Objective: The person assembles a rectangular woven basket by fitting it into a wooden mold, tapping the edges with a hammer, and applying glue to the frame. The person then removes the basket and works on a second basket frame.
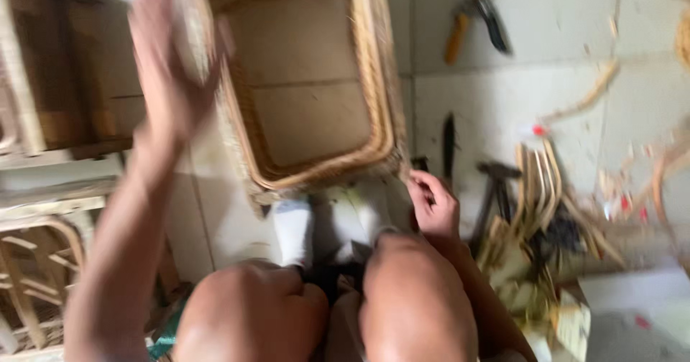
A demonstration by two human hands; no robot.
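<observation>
- The step in hand is judged to be the turning or steadying of a woven basket (316,82), which stands on the tiled floor (546,96) just beyond the feet in white socks (295,229), its open square mouth facing up.
- The basket lies far and centre in the scene; its near rim is just beside the socks and knees.
- The left hand (169,75) is seen blurred at the basket's left wall, fingers spread wide. It seems laid flat against the weave rather than clamped on it; firm contact cannot be told through the blur.
- The right hand (433,204) is held low at the basket's near right corner, fingers curled inward. Something thin may be pinched, but whether anything is held cannot be told.
- To the right, well apart from the basket, cane strips (539,189) and dark tools lie scattered; pliers (478,14) with an orange handle lie farther off.
- At the left, wooden frames (43,118) are stacked.
- The next move is judged to call for a surer hold on the left wall, so the basket is kept from sliding.
</observation>
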